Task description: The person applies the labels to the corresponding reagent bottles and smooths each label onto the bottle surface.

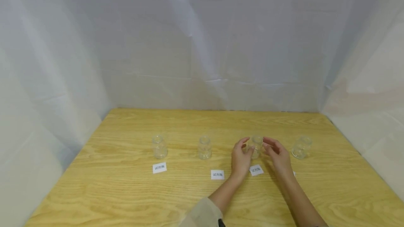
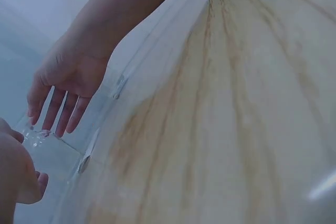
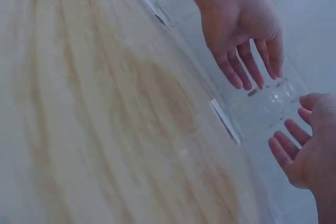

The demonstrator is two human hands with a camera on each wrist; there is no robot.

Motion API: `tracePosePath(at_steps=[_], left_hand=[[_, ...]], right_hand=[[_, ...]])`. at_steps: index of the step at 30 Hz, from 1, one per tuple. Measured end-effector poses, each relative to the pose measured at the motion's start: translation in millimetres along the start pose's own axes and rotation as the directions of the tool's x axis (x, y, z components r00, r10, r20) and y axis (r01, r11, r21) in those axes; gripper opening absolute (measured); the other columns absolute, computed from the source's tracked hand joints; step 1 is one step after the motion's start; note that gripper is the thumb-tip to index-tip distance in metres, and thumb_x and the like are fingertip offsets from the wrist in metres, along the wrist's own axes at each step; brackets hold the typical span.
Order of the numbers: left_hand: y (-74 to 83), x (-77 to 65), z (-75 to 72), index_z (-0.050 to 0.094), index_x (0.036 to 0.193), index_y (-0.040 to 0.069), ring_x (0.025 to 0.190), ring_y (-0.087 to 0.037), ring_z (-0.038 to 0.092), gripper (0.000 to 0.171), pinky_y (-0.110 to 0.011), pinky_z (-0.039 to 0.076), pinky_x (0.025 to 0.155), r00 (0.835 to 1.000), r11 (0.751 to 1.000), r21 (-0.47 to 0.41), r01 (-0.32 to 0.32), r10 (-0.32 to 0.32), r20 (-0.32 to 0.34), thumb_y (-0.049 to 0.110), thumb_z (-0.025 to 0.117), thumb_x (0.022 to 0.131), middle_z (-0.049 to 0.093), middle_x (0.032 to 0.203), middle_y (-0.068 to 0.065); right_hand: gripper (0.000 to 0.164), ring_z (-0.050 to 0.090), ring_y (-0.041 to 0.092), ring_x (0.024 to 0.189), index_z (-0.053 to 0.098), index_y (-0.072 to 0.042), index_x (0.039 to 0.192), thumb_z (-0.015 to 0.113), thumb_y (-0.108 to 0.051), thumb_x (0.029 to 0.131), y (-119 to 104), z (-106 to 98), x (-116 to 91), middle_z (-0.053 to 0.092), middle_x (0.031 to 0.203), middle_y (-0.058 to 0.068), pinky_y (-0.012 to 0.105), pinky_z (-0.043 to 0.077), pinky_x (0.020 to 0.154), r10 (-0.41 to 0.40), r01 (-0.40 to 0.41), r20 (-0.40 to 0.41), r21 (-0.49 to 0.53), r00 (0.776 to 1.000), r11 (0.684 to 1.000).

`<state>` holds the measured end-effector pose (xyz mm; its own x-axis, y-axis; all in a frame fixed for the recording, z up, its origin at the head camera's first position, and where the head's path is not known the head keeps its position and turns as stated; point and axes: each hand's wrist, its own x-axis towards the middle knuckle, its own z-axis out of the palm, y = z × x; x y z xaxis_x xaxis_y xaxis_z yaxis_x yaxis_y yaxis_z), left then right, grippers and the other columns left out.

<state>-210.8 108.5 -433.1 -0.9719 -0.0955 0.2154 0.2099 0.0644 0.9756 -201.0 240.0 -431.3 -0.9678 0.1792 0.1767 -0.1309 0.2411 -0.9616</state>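
Observation:
A clear glass jar, third from the left in a row, stands upright on the wooden table. My left hand hovers at its left side and my right hand at its right, both with relaxed fingers cupped toward the glass. Neither hand plainly grips it; whether the fingertips touch it I cannot tell. In the right wrist view the jar lies between the left hand and the right hand. A white paper label lies in front of it.
Three more clear jars stand in the same row, each with a white label before it; the rightmost label is mostly hidden by my right forearm. White cloth walls close off the back and sides.

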Motion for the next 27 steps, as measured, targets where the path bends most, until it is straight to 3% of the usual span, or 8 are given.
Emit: tracePosePath(at_steps=[5, 10, 14, 19, 23, 27], left_hand=[[17.5, -2.4, -11.8, 0.063, 0.106, 0.004, 0.094, -0.025, 0.056, 0.024, -0.028, 0.048, 0.077, 0.997, 0.996, -0.073, -0.054, 0.057, 0.046, 0.004, 0.065, 0.083, 0.059, 0.104, -0.010], [38.5, -9.3, -38.7, 0.061, 0.107, 0.002, 0.099, -0.025, 0.055, 0.021, -0.026, 0.047, 0.080, 0.976, 0.985, -0.142, -0.095, 0.120, 0.182, 0.007, 0.062, 0.086, 0.060, 0.105, -0.010], [58.3, -18.8, -69.3, 0.059, 0.109, 0.000, 0.101, -0.026, 0.054, 0.021, -0.029, 0.045, 0.084, 0.947, 0.982, -0.146, -0.124, 0.161, 0.279, 0.006, 0.060, 0.089, 0.059, 0.107, -0.010], [76.5, -27.0, -112.7, 0.057, 0.110, -0.004, 0.100, -0.028, 0.054, 0.021, -0.037, 0.044, 0.087, 0.927, 0.982, -0.102, -0.158, 0.183, 0.327, 0.004, 0.057, 0.090, 0.058, 0.108, -0.013], [66.9, -24.6, -145.3, 0.059, 0.108, 0.000, 0.098, -0.021, 0.055, 0.021, -0.034, 0.045, 0.085, 0.933, 0.979, -0.037, -0.202, 0.204, 0.298, 0.009, 0.059, 0.090, 0.060, 0.106, -0.008], [55.5, -21.2, -180.2, 0.060, 0.107, 0.002, 0.096, -0.020, 0.057, 0.021, -0.033, 0.046, 0.084, 0.959, 0.981, 0.041, -0.188, 0.174, 0.224, 0.010, 0.061, 0.089, 0.061, 0.104, -0.007]], right_hand=[[0.035, 0.055, 0.010, 0.097, 0.054, 0.003, 0.117, 0.054, -0.023, 0.094, -21, -5, -3, 0.058, 0.114, 0.012, 0.019, 0.046, 0.080, -0.086, 0.088, -0.121, 0.010, 0.989, 0.996], [0.027, 0.058, 0.013, 0.090, 0.059, 0.006, 0.108, 0.059, -0.015, 0.091, -46, -1, -9, 0.064, 0.099, 0.003, 0.019, 0.047, 0.076, -0.148, 0.164, -0.184, 0.071, 0.972, 0.984], [0.023, 0.059, 0.014, 0.090, 0.060, 0.006, 0.107, 0.058, -0.011, 0.091, -65, 10, -19, 0.064, 0.099, 0.004, 0.020, 0.047, 0.076, -0.230, 0.235, -0.083, 0.057, 0.970, 0.970], [0.019, 0.058, 0.015, 0.093, 0.061, 0.003, 0.105, 0.058, -0.010, 0.091, -80, 36, -31, 0.061, 0.103, 0.013, 0.023, 0.047, 0.079, -0.286, 0.280, 0.084, 0.077, 0.954, 0.957], [0.014, 0.059, 0.016, 0.089, 0.062, 0.003, 0.101, 0.059, -0.004, 0.089, -90, 64, -37, 0.062, 0.100, 0.012, 0.026, 0.049, 0.077, -0.324, 0.314, 0.195, 0.081, 0.926, 0.946], [0.014, 0.058, 0.021, 0.089, 0.061, 0.006, 0.101, 0.058, -0.001, 0.089, -109, 92, -47, 0.063, 0.098, 0.014, 0.035, 0.049, 0.078, -0.332, 0.330, 0.323, 0.062, 0.886, 0.942]])
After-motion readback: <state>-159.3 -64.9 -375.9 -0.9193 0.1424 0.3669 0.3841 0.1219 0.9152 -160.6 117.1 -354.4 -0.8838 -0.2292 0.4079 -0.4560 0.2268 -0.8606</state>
